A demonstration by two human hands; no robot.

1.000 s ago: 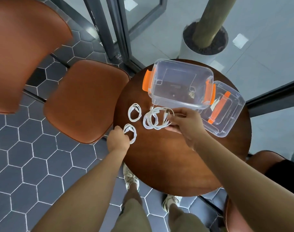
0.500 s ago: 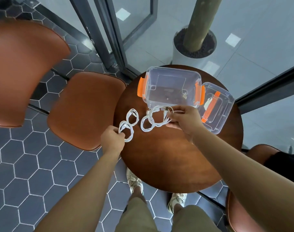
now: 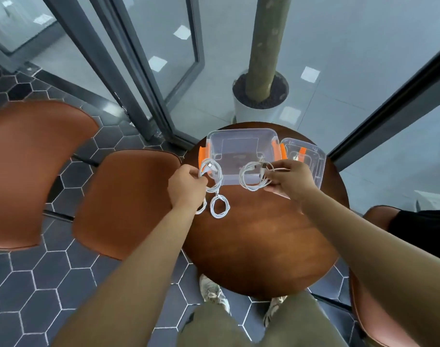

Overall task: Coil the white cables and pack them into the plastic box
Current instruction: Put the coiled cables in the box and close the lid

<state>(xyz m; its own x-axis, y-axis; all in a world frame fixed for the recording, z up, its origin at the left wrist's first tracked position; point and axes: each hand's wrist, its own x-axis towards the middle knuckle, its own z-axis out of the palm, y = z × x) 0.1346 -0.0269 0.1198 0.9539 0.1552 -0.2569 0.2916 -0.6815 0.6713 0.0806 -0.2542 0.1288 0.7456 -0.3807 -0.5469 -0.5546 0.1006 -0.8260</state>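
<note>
Both hands pinch coiled cables: left hand (image 3: 186, 184) grip clamps one coil (image 3: 212, 174), right hand (image 3: 290, 179) another (image 3: 251, 177). Lower each flat into the plastic box (image 3: 241, 136) at twelve o'clock.

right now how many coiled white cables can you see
3, maybe 4. One in the left hand at, one in the right hand at, one on the table at. A partly hidden loop under the left wrist may be another.

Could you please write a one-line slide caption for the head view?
Left hand and right hand each lift a coiled white cable toward the open plastic box.
</note>
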